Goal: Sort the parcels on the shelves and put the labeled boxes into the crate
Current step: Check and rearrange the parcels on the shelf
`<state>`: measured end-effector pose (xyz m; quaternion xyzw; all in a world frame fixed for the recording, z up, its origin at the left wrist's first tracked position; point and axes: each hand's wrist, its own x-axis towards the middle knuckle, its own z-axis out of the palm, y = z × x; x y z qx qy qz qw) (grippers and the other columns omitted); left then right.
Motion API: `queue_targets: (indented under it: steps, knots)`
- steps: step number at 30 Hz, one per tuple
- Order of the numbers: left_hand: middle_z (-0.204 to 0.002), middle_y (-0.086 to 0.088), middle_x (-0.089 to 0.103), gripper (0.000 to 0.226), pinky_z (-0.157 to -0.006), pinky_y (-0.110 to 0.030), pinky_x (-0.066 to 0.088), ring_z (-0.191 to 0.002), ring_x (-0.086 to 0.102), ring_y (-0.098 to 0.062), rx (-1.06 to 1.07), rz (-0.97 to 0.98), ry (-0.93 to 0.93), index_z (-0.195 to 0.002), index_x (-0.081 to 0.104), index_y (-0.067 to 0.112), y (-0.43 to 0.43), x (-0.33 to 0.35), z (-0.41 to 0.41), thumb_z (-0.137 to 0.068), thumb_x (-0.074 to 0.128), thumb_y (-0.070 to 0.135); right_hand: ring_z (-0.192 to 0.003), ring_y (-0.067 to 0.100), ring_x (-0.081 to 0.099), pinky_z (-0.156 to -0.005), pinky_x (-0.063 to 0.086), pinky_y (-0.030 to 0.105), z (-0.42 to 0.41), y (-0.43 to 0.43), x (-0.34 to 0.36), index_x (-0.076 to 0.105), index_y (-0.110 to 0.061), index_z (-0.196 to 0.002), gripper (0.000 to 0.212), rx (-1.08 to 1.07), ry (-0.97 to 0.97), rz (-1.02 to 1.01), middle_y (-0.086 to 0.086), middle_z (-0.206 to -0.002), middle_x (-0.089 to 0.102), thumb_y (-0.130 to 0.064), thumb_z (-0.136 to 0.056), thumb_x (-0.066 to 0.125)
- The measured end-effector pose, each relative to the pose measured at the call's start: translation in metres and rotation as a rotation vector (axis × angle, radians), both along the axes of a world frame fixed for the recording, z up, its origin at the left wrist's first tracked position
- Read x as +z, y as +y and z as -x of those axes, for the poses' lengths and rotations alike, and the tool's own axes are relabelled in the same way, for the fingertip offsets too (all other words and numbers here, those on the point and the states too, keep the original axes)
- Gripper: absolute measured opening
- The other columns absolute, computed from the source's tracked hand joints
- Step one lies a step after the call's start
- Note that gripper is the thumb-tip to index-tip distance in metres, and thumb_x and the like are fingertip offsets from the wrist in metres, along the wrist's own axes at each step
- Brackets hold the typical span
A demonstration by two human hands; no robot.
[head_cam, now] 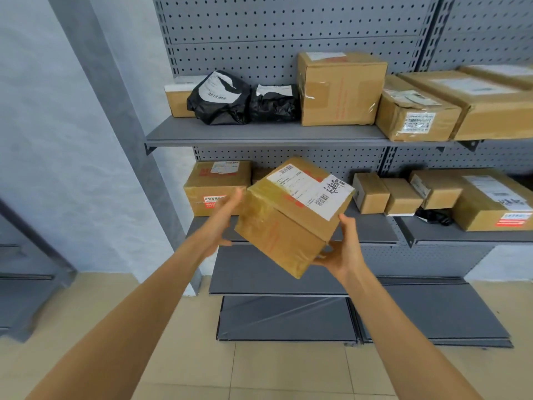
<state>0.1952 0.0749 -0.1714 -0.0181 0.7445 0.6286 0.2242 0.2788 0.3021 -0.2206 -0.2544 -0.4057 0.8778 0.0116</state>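
Observation:
I hold a taped cardboard box (285, 226) with a white shipping label on top, tilted, in the air in front of the middle shelf (372, 226). My right hand (344, 252) grips its lower right corner from beneath. My left hand (223, 215) lies flat against its left side, fingers stretched out. Behind my left hand a labelled box (213, 183) stands on the middle shelf. No crate is in view.
The upper shelf (259, 132) carries two black plastic parcels (219, 99) and several cardboard boxes (340, 88). Small boxes (386, 194) and a larger labelled box (490, 200) stand on the middle shelf at right. Lower shelves (288, 319) and a tiled floor lie below.

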Motion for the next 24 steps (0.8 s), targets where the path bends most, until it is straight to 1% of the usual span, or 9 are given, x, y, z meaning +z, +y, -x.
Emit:
queue_targets:
  steps: [3,5,7,11,13,16,19,21,24]
  knots:
    - [-0.158,0.012,0.013,0.127,-0.102,-0.071,0.028,-0.145,0.022,-0.027,0.053,-0.08,0.005,-0.147,-0.005,0.048,0.026,-0.012,-0.021,-0.047,0.062,0.087,-0.109,0.034,0.054,-0.066,0.055,0.055,0.0,-0.018,0.0,0.032,-0.037,-0.144,0.096,-0.114,-0.014,-0.02,0.006,-0.138,0.042,-0.063,-0.057,0.066]
    - [-0.159,0.012,0.007,0.14,-0.105,-0.074,0.02,-0.147,0.017,-0.027,0.191,-0.123,0.014,-0.146,-0.007,0.051,0.04,-0.016,-0.027,-0.032,0.067,0.088,-0.109,0.032,0.053,-0.072,0.054,0.056,0.002,-0.026,-0.001,0.017,-0.043,-0.147,0.095,-0.194,0.012,-0.023,0.0,-0.136,0.038,-0.058,-0.067,0.065]
    - [-0.16,0.012,0.003,0.143,-0.103,-0.076,0.019,-0.147,0.015,-0.029,0.255,-0.157,-0.017,-0.145,-0.007,0.053,0.049,-0.021,-0.031,-0.028,0.067,0.088,-0.12,0.033,0.047,-0.083,0.049,0.063,0.003,-0.031,-0.002,0.011,-0.049,-0.146,0.084,-0.234,0.026,-0.031,-0.007,-0.133,0.036,-0.051,-0.08,0.063]
    - [-0.147,0.007,0.039,0.118,-0.083,-0.071,0.044,-0.131,0.043,-0.029,0.17,-0.261,-0.091,-0.138,0.007,0.059,0.06,-0.019,-0.041,-0.045,0.077,0.074,-0.123,0.034,0.046,-0.08,0.049,0.067,-0.003,-0.035,0.0,0.017,-0.054,-0.14,0.079,-0.164,0.085,-0.052,-0.007,-0.14,0.037,-0.053,-0.078,0.065]
    - [-0.136,0.007,0.05,0.098,-0.083,-0.065,0.048,-0.121,0.052,-0.027,0.152,-0.277,-0.095,-0.138,0.016,0.056,0.059,-0.013,-0.038,-0.061,0.075,0.062,-0.124,0.036,0.046,-0.082,0.048,0.068,-0.01,-0.03,0.002,0.011,-0.053,-0.142,0.083,-0.135,0.084,-0.048,-0.002,-0.147,0.033,-0.052,-0.08,0.066]
    - [-0.131,0.01,0.053,0.074,-0.088,-0.06,0.047,-0.118,0.052,-0.024,0.1,-0.247,-0.053,-0.136,0.031,0.048,0.055,-0.002,-0.031,-0.073,0.068,0.053,-0.137,0.042,0.032,-0.092,0.035,0.075,-0.024,-0.004,-0.001,-0.007,-0.048,-0.147,0.098,-0.179,0.007,0.009,-0.001,-0.159,0.014,-0.059,-0.08,0.063]
    - [-0.123,0.013,0.059,0.06,-0.091,-0.061,0.045,-0.114,0.054,-0.019,-0.026,-0.191,0.002,-0.133,0.039,0.049,0.056,0.005,-0.027,-0.079,0.066,0.046,-0.139,0.043,0.029,-0.096,0.026,0.079,-0.045,0.038,0.0,0.011,-0.043,-0.151,0.096,-0.183,-0.044,-0.017,0.005,-0.161,0.011,-0.072,-0.072,0.058]
    - [-0.12,0.012,0.061,0.062,-0.089,-0.06,0.047,-0.113,0.056,-0.02,-0.108,-0.193,0.0,-0.135,0.04,0.048,0.062,0.005,-0.024,-0.078,0.065,0.047,-0.137,0.041,0.033,-0.098,0.021,0.079,-0.062,0.062,0.003,0.034,-0.04,-0.145,0.077,-0.165,-0.043,-0.062,0.009,-0.154,0.029,-0.075,-0.078,0.048]
    - [-0.125,0.001,0.063,0.056,-0.079,-0.045,0.053,-0.114,0.059,-0.023,-0.244,-0.21,-0.041,-0.133,0.047,0.037,0.081,0.003,-0.024,-0.08,0.06,0.052,-0.124,0.038,0.048,-0.1,0.019,0.078,-0.088,0.09,0.008,0.061,-0.036,-0.123,0.059,-0.135,0.002,-0.124,0.003,-0.107,0.068,-0.074,-0.083,0.041]
